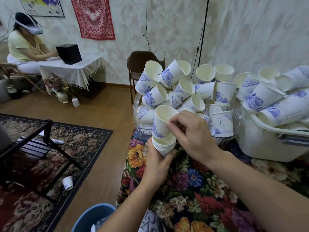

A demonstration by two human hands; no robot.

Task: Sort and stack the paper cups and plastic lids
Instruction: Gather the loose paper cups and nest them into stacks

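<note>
My left hand (156, 162) grips a short stack of nested paper cups (163, 145) from below, above the flowered tablecloth (192, 181). My right hand (192, 133) pinches the rim of a single white cup with blue flowers (161, 122), whose base sits in the mouth of the stack. Behind them a clear plastic bin (135, 104) is heaped with loose cups (182, 91) lying at all angles. No plastic lids show.
A white tub (267, 143) at the right holds more loose cups. A blue bucket (90, 218) stands on the floor below the table edge. One cup (67, 183) lies on the rug beside a black rack (33, 148). A chair (142, 64) and a seated person (25, 46) are farther off.
</note>
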